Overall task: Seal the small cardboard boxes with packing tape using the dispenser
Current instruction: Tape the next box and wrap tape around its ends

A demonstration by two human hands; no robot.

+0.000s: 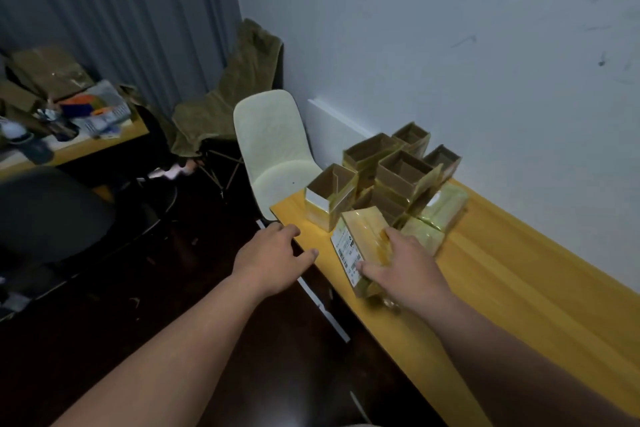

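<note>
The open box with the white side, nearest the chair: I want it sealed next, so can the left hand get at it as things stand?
Probably yes. The left hand is empty, fingers relaxed, and the open box stands just beyond it at the table corner with nothing between them.

Printed label (348, 251) on the held box (363, 236) (too blurred to read).

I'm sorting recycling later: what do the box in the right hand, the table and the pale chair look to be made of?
Box: brown cardboard under glossy clear tape, judging by the sheen, with a printed paper label. Table: yellow-orange wood or laminate; faint lengthwise grain. Chair: one-piece moulded shell, probably matte plastic.
</note>
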